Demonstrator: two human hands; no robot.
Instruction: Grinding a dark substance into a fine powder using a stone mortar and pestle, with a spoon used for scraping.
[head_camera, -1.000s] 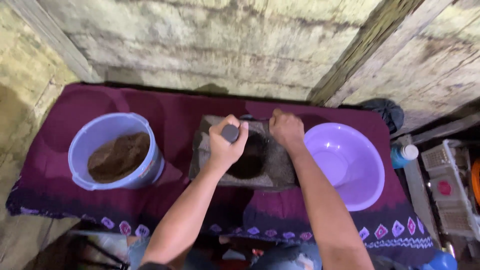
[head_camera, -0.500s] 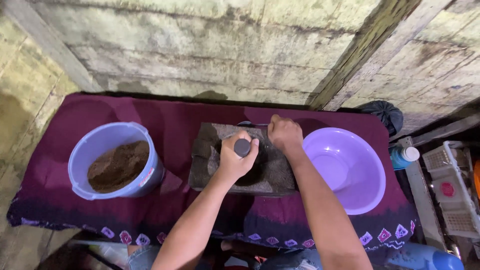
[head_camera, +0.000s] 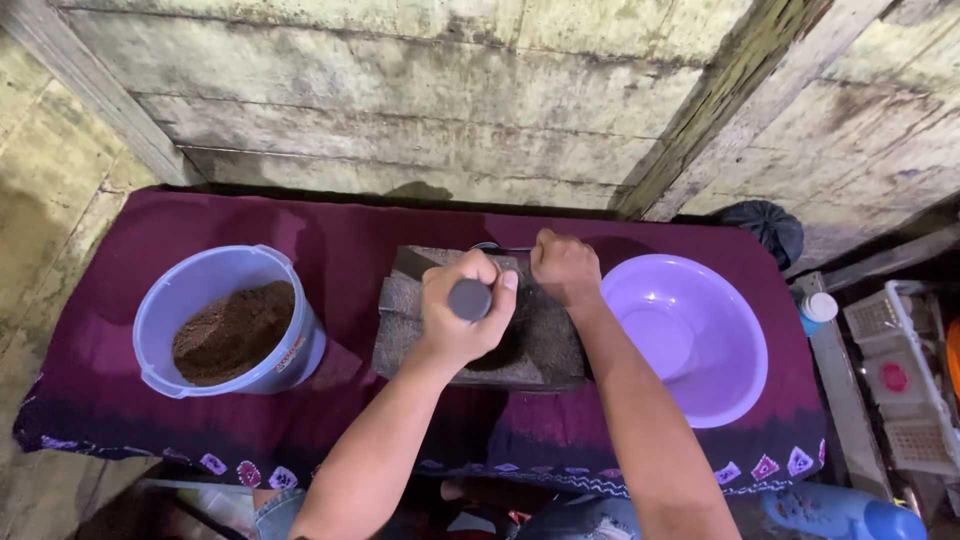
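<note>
Left hand: clenched around a grey pestle, held over the grinding stone.
Right hand: curled shut at the stone's far edge (what is gripped cannot be told).
Grinding stone: set mid-counter on the maroon cloth.
Left edge: blue bucket with brown powder.
Right edge: purple basin.

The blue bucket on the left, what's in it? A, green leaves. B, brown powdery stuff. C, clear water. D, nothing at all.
B: the blue bucket holds a heap of brown powdery material, dry and grainy, covering its bottom, with no water or leaves showing.
</note>
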